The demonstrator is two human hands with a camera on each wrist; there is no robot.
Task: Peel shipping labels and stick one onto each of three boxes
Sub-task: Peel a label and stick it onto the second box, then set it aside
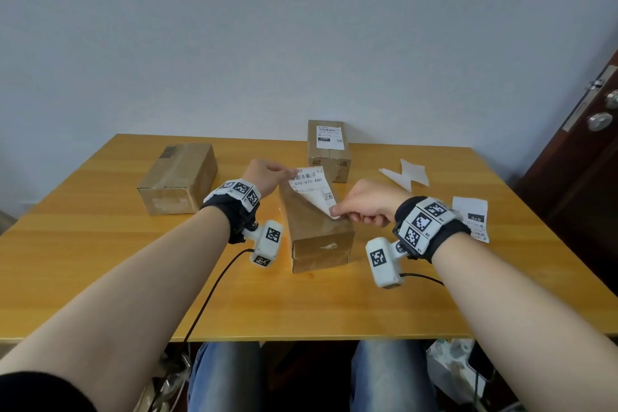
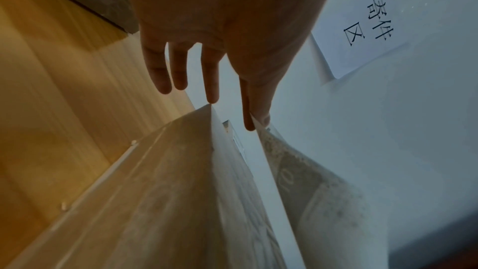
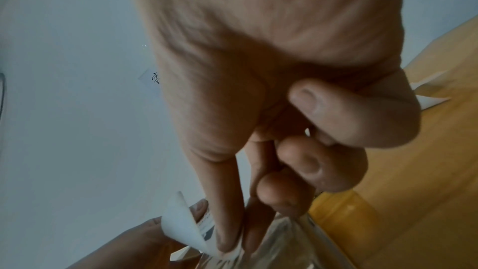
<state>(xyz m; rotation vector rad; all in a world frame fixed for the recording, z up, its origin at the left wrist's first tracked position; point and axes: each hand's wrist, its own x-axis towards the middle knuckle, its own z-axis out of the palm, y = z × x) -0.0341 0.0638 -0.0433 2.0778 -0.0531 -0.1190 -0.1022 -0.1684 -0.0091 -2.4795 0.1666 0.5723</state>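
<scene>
Three boxes (image 1: 319, 231), two labels (image 1: 311, 189)

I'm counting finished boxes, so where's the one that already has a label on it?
In the head view, the labelled box stands at the table's far edge by the wall, right of centre, behind the box under both hands.

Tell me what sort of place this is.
Probably a small parcel-sending corner of an office: cardboard boxes sit on a wooden table, one box already labelled, and a paper sign on the wall reads 寄件区.
</scene>
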